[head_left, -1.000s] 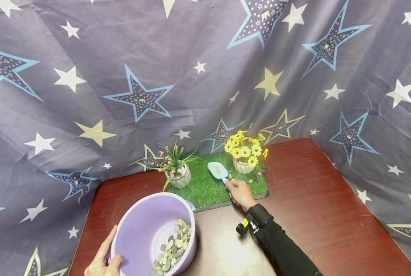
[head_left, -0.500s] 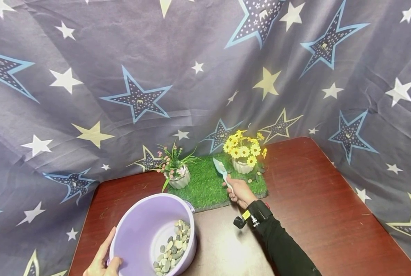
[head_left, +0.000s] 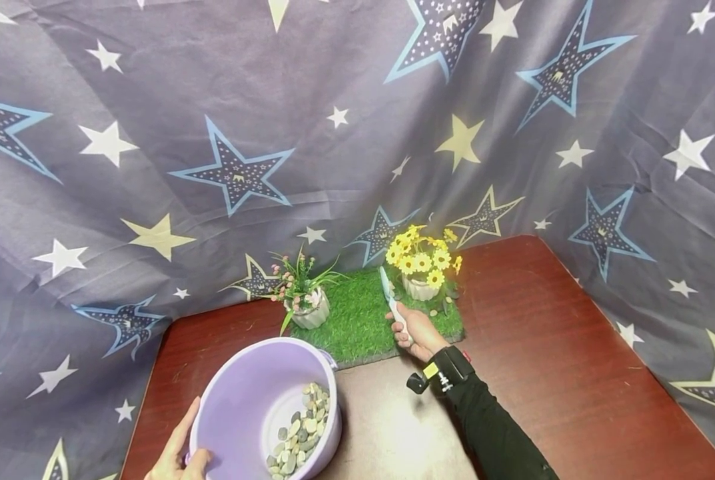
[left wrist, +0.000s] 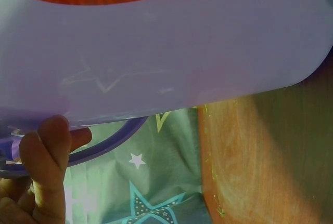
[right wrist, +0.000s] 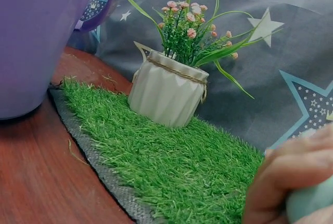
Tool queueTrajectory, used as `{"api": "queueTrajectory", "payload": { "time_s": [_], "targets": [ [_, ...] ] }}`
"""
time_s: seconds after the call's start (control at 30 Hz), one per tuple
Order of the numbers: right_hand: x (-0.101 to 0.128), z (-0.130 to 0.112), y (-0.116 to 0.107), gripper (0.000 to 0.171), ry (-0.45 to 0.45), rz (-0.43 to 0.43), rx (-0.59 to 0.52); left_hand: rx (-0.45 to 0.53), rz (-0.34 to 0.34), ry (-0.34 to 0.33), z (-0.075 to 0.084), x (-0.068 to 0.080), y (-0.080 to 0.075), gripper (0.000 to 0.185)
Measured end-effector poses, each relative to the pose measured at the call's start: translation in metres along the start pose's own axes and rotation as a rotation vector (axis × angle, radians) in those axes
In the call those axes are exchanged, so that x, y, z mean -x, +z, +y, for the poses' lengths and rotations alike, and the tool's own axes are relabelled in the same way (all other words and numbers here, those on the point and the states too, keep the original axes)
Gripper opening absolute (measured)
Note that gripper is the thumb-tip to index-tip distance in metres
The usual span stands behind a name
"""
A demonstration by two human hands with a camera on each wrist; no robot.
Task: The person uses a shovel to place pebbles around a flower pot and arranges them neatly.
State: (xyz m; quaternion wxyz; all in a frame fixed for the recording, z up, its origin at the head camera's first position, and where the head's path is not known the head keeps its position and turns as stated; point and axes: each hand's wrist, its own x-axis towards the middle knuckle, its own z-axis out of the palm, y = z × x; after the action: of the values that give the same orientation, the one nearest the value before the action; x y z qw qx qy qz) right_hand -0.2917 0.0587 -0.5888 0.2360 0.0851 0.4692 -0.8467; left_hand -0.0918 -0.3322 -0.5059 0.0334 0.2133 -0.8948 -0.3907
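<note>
A purple bucket (head_left: 231,407) stands tilted toward me at the front left, with several pebbles (head_left: 303,430) heaped at the right of its bottom. My left hand (head_left: 180,453) grips its rim, thumb over the edge; in the left wrist view the fingers (left wrist: 49,151) lie by the bucket's handle (left wrist: 112,143). My right hand (head_left: 420,332) holds a small garden trowel (head_left: 386,283) by its pale handle. The light blue blade points away, turned on edge, close beside a white pot (head_left: 420,289) of yellow flowers (head_left: 420,260).
Under the trowel lies an artificial grass mat (head_left: 357,320). Pink flowers in a white pot (head_left: 311,315) stand at its left, and a few pebbles (head_left: 441,310) lie near its right edge. A starry cloth (head_left: 333,153) hangs behind the reddish wooden table (head_left: 543,333).
My right hand has rolled the trowel from blade facing up to blade on edge and shifted it toward the yellow flowers. The left hand and bucket have hardly moved.
</note>
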Motion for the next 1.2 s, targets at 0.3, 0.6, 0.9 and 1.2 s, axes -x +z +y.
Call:
{"api": "queueTrajectory", "payload": {
  "time_s": [0.3,0.6,0.9,1.2],
  "targets": [
    [0.002,-0.003,-0.002,0.037,0.042,-0.103,-0.133,-0.002,-0.022,0.085,-0.009,-0.003,0.000,0.086],
    [0.033,-0.015,0.014,0.042,-0.058,-0.102,0.239,0.093,0.005,0.222,-0.019,-0.005,0.001,0.091],
    [0.107,-0.035,0.062,0.021,-0.599,-0.145,1.109,-0.101,0.184,0.184,0.032,0.025,0.013,0.081],
    [0.138,-0.029,0.076,0.010,-1.005,-0.079,1.708,-0.276,0.502,0.730,0.103,0.063,0.051,0.075]
  ]
}}
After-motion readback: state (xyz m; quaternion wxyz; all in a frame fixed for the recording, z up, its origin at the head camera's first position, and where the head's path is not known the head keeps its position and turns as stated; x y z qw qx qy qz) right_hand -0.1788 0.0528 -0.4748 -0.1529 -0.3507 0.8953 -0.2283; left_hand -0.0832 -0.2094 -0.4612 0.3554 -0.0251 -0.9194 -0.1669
